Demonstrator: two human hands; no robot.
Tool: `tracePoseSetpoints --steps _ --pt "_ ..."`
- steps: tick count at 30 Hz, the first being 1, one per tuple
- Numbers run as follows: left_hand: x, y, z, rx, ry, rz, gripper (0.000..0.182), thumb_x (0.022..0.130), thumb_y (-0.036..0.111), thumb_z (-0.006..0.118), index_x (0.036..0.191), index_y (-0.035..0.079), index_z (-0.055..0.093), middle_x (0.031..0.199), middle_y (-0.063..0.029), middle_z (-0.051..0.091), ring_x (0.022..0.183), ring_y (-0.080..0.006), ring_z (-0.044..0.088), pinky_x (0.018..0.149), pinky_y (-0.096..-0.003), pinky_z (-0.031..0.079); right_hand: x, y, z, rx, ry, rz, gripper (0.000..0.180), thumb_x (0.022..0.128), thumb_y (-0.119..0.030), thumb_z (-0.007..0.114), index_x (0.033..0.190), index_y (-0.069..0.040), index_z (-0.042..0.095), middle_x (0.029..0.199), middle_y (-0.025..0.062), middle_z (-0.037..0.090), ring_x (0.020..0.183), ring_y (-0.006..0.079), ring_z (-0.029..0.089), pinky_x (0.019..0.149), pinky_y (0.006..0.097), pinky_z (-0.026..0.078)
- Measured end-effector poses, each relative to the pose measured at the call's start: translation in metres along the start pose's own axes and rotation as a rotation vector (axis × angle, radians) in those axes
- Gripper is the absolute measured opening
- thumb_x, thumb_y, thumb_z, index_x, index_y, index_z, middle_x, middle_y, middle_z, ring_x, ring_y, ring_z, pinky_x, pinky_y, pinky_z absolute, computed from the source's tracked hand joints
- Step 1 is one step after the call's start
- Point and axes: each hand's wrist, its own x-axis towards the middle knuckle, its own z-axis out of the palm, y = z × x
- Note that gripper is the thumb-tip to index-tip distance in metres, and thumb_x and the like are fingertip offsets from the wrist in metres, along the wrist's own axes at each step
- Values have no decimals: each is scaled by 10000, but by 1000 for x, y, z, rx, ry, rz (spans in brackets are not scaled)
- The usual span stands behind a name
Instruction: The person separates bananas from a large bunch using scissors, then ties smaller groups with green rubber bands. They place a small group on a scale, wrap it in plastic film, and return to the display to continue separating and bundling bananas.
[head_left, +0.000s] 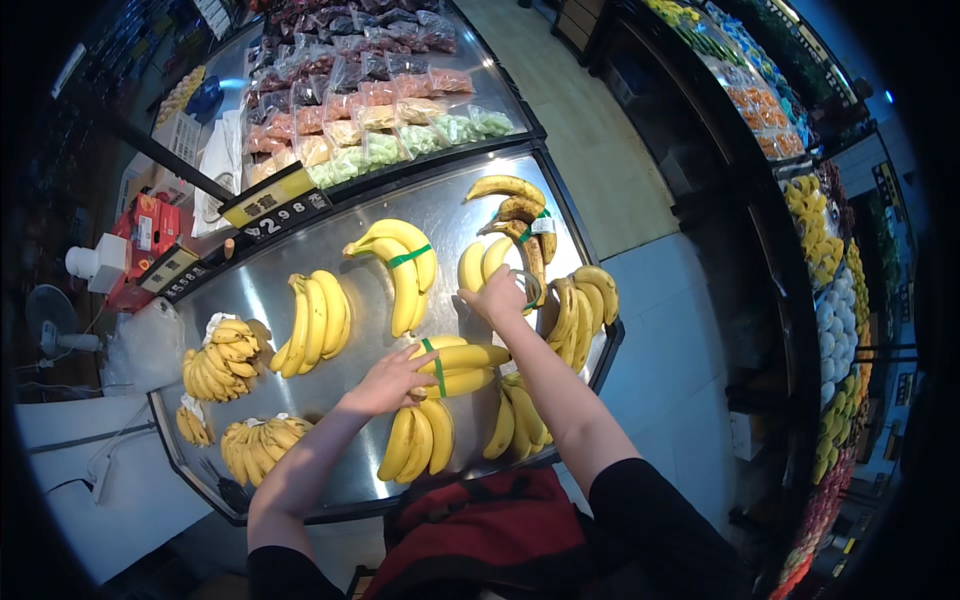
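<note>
My left hand (391, 379) is at the stem end of a banana bunch (469, 358) bound with green tape, its fingers curled around that end. My right hand (501, 295) grips the near end of a small pair of bananas (472, 264). A ring that looks like a tape roll (533, 288) sits against the right side of this hand; how it is held is hidden. Just beyond lie browned bananas (534, 251) with green tape and a white label. Another taped bunch (406, 281) lies farther left. Untaped bananas (418, 441) are close below my left hand.
The steel display table (360, 405) has a raised dark rim. More bunches lie at its left (223, 361) and right (583, 315). Price signs (275, 206) line the back edge, before bagged produce (375, 112). A small fan (56, 322) stands left; a tiled aisle (660, 315) runs right.
</note>
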Motion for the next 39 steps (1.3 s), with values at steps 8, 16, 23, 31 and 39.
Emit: tracePoseSetpoints --steps 8,16,23,31,39 --pt "-2 -14 3 -40 -3 -34 485 696 124 790 1151 196 640 1540 -15 379 1353 -305 435 1071 -417 406 15 28 -3 151 186 -110 485 803 -368 709 1169 -55 648 964 204 706 915 356 680 812 440 528" --pt "-1 -12 0 -76 34 -36 470 666 106 786 1112 187 661 1512 6 417 1328 -285 458 1041 -417 429 3 38 -7 304 235 -216 482 789 -296 735 1211 -79 650 916 161 716 861 335 686 788 421 529" --pt "-3 -9 1 -117 32 -71 514 668 88 792 1152 206 664 1514 28 411 1345 -276 432 1064 -431 418 2 42 -6 323 147 -233 605 750 -356 781 1252 -55 628 977 169 718 891 311 692 811 389 525" --pt "-4 -9 5 -109 31 -96 517 664 85 790 1150 212 666 1507 32 415 1335 -276 437 1050 -432 427 9 22 -20 325 140 -183 774 603 -390 846 1242 -19 614 943 152 726 821 266 711 760 376 557" --pt "4 -1 0 -44 68 8 378 672 173 806 1035 168 701 1475 -15 451 1320 -290 447 1035 -461 429 -12 -15 -11 -164 28 -170 573 664 -354 822 1113 -84 591 986 169 706 948 332 681 806 441 553"
